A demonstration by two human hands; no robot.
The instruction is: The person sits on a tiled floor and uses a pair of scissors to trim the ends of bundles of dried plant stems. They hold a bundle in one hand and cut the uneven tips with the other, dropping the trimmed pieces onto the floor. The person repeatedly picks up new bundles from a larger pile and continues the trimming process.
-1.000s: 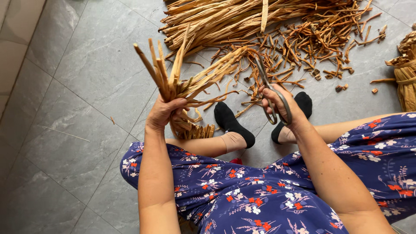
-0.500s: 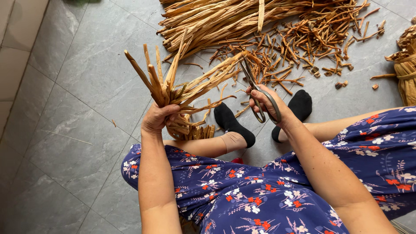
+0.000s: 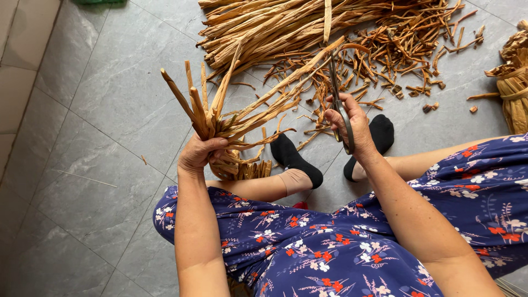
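Scissors (image 3: pixel 340 113) with dark metal blades sit in the right hand (image 3: pixel 349 124), whose fingers are curled through and around the handles; the blades point away from the body, up toward a long dried strip (image 3: pixel 308 69) that slants across the middle of the view, and their tips lie at or just beside it, though whether they bite into it cannot be told. The left hand (image 3: pixel 199 154) is clenched around a bundle of dried plant strips (image 3: pixel 220 118), tan and stiff, gripped at its lower end so that the strips fan upward and outward, a few standing nearly upright and others leaning right toward the scissors. Below that fist, more short strips (image 3: pixel 242 168) rest against the person's shin. The person sits on a grey tiled floor (image 3: pixel 99 110), legs stretched forward, in a dark blue dress (image 3: pixel 330 247) printed with red and white flowers, and black socks (image 3: pixel 297 159) cover both feet. Ahead of the feet, a large heap of long dried strips (image 3: pixel 264 25) lies across the floor, and to its right lie many short cut scraps (image 3: pixel 407 49). At the far right edge, a tied bundle (image 3: pixel 514 82) of the same material stands well apart from both hands.
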